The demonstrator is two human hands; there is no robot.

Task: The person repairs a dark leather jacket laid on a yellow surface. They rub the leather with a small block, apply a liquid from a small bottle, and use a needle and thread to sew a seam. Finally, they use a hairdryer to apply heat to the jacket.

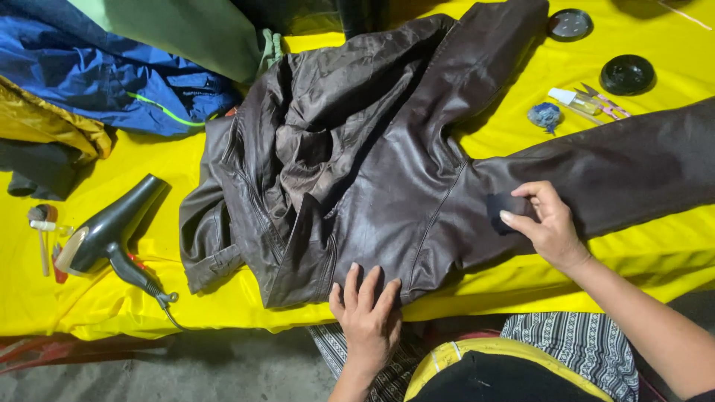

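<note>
Looking down, we have a dark brown leather jacket [372,164] spread across the middle of the yellow-covered tabletop [670,257], its hem reaching the near edge at 6 o'clock and one sleeve running out past the frame at 3 o'clock. Our left hand [366,307] lies flat and released on the hem, fingers spread and pointing toward 12 o'clock, wrist coming up from the near edge. Our right hand [542,223] reaches in from 4 o'clock, forearm slanting over the edge, fingers curled and grasping a small dark pad [500,208] pressed onto the sleeve near the armpit seam. Bare yellow cloth lies at 8 o'clock between the jacket and a black hair dryer [112,231], with small brushes [42,223] beyond it near the 9 o'clock edge. More bare cloth shows below the sleeve at 4 o'clock. At 1 to 2 o'clock sit two round black tins [627,74], a small bottle [570,97], pink-handled scissors [607,102] and a blue wad of cloth [545,115]. Blue, green and mustard garments [97,74] crowd the 10 to 11 o'clock corner.
</note>
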